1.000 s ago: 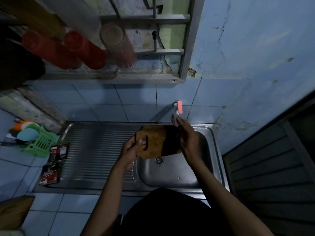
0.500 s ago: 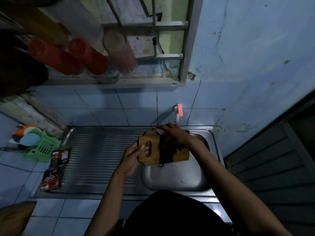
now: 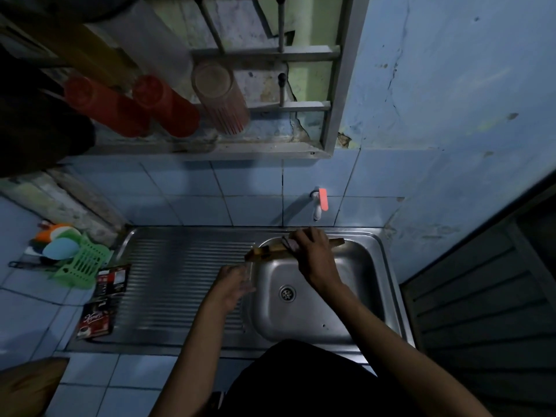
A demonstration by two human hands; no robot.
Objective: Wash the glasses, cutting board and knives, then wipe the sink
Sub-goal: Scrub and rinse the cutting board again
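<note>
Cutting board point(image 3: 270, 251) edge-on, long axis left-right

Green basket point(image 3: 82, 265) left of the drainboard — two sachets point(image 3: 102, 302), perhaps coffee, beside it.

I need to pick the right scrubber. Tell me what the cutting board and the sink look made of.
Cutting board: apparently wood, matte, with a brown grain tone, seen edge-on under the right hand. Sink: probably stainless steel, shiny, with grey reflections and a ribbed drainboard.
</note>
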